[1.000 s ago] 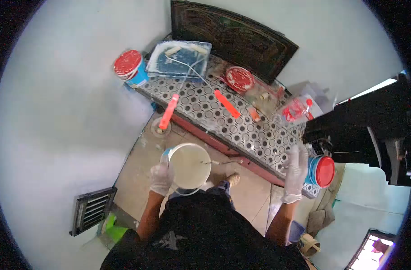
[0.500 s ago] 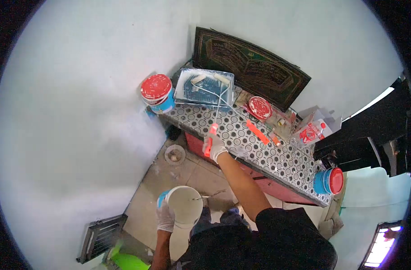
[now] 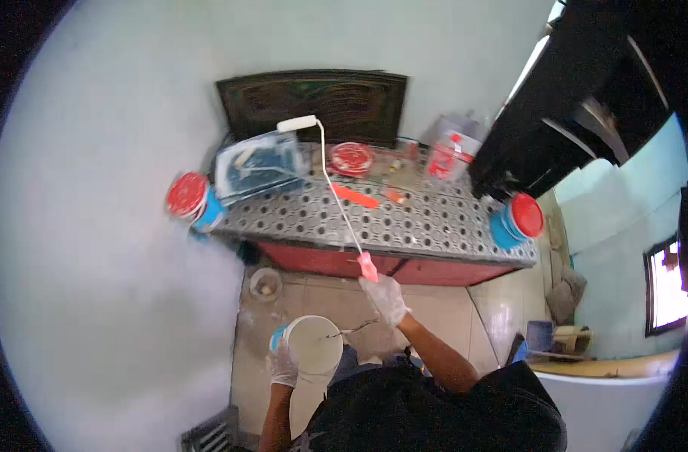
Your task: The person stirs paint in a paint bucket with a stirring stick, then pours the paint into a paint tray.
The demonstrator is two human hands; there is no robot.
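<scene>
We see a blue paint pail point(image 3: 199, 203) with a red lid at the counter's point(image 3: 449, 218) left corner, then a paint tray point(image 3: 272, 167) near its back left corner. Below the front edge, our left hand point(image 3: 282, 367) grips the side of a white bucket point(image 3: 314, 340). If that grip slips, the bucket could tip and spill. Our right hand point(image 3: 389, 297) is closed around the pink handle point(image 3: 368, 267) of a paint roller point(image 3: 344, 215), held up before the counter. Swinging it too far could bump the dark framed picture point(image 3: 366, 102) at the back edge.
</scene>
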